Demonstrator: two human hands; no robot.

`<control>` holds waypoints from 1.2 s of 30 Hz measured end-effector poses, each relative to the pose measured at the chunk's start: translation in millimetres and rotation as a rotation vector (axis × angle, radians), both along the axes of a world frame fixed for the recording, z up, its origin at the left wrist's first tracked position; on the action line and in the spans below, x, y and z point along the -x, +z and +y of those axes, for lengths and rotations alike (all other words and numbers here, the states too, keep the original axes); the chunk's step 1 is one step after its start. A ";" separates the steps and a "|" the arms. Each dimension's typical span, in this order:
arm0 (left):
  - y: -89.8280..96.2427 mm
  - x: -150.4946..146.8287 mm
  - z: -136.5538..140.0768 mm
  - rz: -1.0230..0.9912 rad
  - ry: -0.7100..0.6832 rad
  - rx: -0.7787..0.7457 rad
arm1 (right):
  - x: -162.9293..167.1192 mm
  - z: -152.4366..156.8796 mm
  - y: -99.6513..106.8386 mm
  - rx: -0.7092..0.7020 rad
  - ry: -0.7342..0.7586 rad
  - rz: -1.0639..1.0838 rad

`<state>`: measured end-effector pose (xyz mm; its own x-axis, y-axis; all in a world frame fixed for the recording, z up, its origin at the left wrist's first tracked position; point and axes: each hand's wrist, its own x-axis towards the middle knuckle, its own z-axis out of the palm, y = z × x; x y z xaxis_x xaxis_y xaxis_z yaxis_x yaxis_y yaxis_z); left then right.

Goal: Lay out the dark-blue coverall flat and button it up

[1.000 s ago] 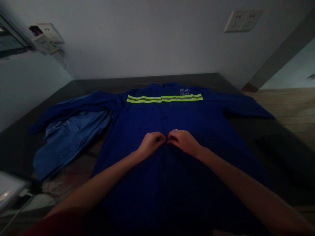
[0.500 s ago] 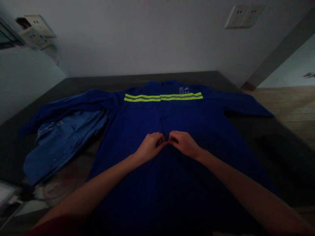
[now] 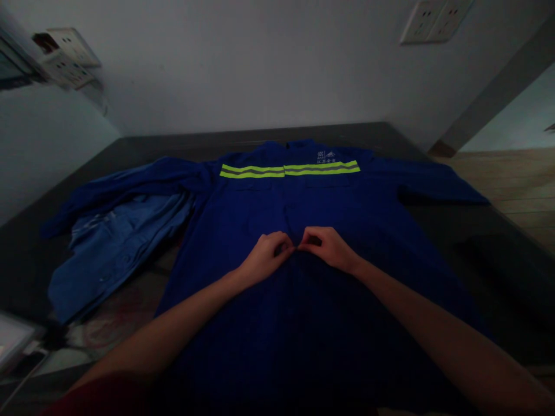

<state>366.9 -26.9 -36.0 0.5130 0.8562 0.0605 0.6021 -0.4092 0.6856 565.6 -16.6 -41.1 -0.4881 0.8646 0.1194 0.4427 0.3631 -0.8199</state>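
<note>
A dark blue work jacket point(image 3: 243, 214) lies spread front side up, its sleeves out to both sides. Across its chest runs a yellow-green reflective strip point(image 3: 321, 168), with a small white print above it on the right. My left hand point(image 3: 267, 254) pinches the jacket's front edge at the middle, thumb against fingertips. Just beside it, my right hand point(image 3: 327, 245) pinches the front at the same spot, fingertips almost touching those of my left. Any button or fastener between the fingers is too small and dark to make out.
A lighter blue folded garment point(image 3: 117, 248) lies on the dark table point(image 3: 199, 138), left of the jacket, partly under its sleeve. On the right is a dark bundle point(image 3: 503, 271). Wall sockets point(image 3: 436, 22) are mounted above. A pale object with a cable point(image 3: 19, 341) sits lower left.
My right hand has shifted slightly, its fingers a little more arched, and a tiny gap shows between the two hands' fingertips. The jacket lies as before; the view has moved slightly.
</note>
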 end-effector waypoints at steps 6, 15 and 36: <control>-1.6 -0.1 0.5 0.016 0.000 -0.007 | 0.9 0.7 -1.6 0.070 -0.029 0.085; 0.8 -2.5 -0.6 -0.010 0.054 0.083 | 5.6 -0.5 -5.0 0.117 -0.107 0.089; -3.0 -3.7 -2.3 -0.074 0.083 0.072 | 9.2 -0.1 -8.3 0.121 -0.134 0.082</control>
